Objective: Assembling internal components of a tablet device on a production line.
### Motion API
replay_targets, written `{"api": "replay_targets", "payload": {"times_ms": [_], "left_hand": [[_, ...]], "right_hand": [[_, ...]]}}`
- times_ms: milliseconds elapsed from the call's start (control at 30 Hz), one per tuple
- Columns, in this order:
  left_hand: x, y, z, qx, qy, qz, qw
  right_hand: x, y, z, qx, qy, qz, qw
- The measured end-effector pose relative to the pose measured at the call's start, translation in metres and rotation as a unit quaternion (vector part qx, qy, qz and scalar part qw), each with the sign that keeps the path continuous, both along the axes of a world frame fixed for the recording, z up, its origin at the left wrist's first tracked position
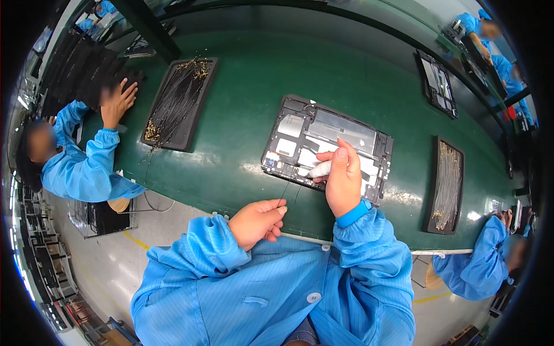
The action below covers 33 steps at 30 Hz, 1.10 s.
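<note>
Pinch grip, left hand: thumb and forefinger closed on a thin dark cable, apparently to keep its run clear of the board. Right hand: fingers curled over the opened device; at its fingertips, one white piece, perhaps a covered finger, perhaps a tool; the view is too poor to say, so this grip cannot be told.

Listed by size:

Green workbench, one, broad, spanning the view.

Black stack, one, layered, far left; a co-worker's hand rests against it.

Opened device, one, flat, on the bench ahead of the person, inner parts facing up, probably for access from above. Right hand and wrist hide part of its lower right portion.

Left tray, one, black, well apart from the device, holding a loose bundle of dark cables with gold-coloured ends, some spilling over the rim.

Second device, one, upper right, likewise open.

Right tray, one, black, holding grey cables laid lengthwise, seemingly for orderly pick-up.

Wristband, one, blue, at the right cuff.
</note>
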<state>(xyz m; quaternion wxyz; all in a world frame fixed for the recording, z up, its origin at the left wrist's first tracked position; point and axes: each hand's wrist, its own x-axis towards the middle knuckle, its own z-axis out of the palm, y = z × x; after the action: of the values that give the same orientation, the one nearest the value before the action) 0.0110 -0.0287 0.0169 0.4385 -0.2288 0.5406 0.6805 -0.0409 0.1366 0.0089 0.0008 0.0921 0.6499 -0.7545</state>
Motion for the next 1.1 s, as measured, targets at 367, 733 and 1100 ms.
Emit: {"api": "replay_targets", "payload": {"times_ms": [367,733,1100], "left_hand": [[-0.002,0.001,-0.002,-0.017,0.009,0.075,0.997],[-0.025,0.006,-0.011,-0.018,0.047,0.046,0.998],[-0.031,-0.007,-0.010,0.082,0.018,0.089,0.993]], "right_hand": [[-0.001,-0.001,-0.004,0.021,0.014,0.008,1.000],[-0.042,-0.007,0.016,0.454,0.037,0.304,0.837],[-0.028,0.171,0.022,0.445,-0.052,-0.128,0.885]]}}
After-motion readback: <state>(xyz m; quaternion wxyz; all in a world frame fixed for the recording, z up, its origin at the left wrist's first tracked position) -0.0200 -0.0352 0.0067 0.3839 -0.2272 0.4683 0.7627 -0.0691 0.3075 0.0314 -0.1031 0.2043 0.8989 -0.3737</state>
